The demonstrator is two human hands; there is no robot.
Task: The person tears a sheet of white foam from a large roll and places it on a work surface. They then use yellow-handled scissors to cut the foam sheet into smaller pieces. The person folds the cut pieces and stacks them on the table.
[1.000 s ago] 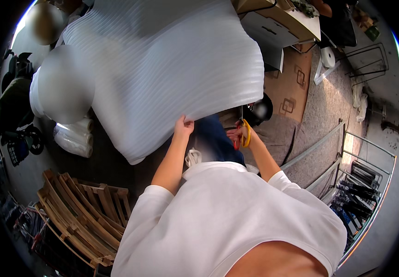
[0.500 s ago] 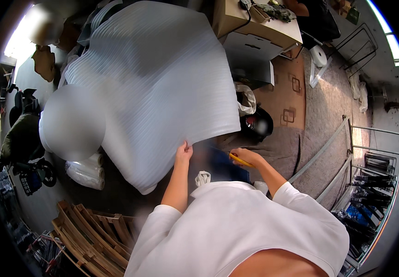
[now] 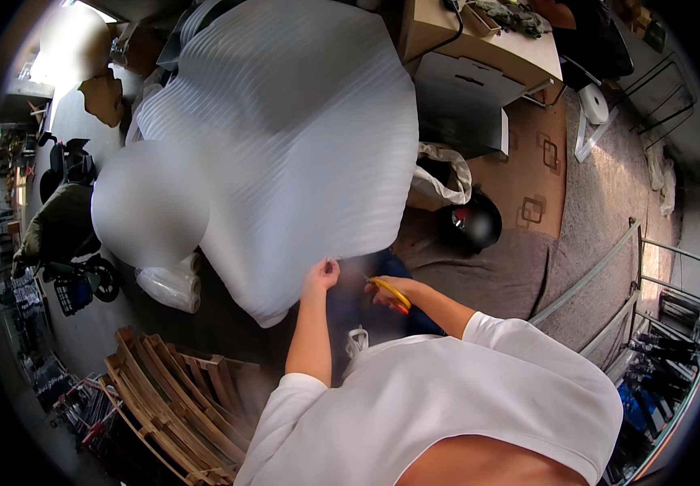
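A large sheet of white ribbed foam spreads out in front of me, its near edge hanging close to my body. My left hand is closed at that near edge, fingers pinched on the foam. To its right, my right hand grips scissors with yellow handles and a red end. Their dark tip points left toward my left hand, a short gap away from it. The blades are too small and blurred to make out.
Wooden pallets stand at the lower left, beyond them a clear plastic roll. A black bucket and a white bag sit right of the foam. A desk is at the back, a metal rack at right.
My right hand has moved left and slightly down with the scissors, turning them. The foam's right near corner has drawn in. My view has shifted, so surroundings appear further right.
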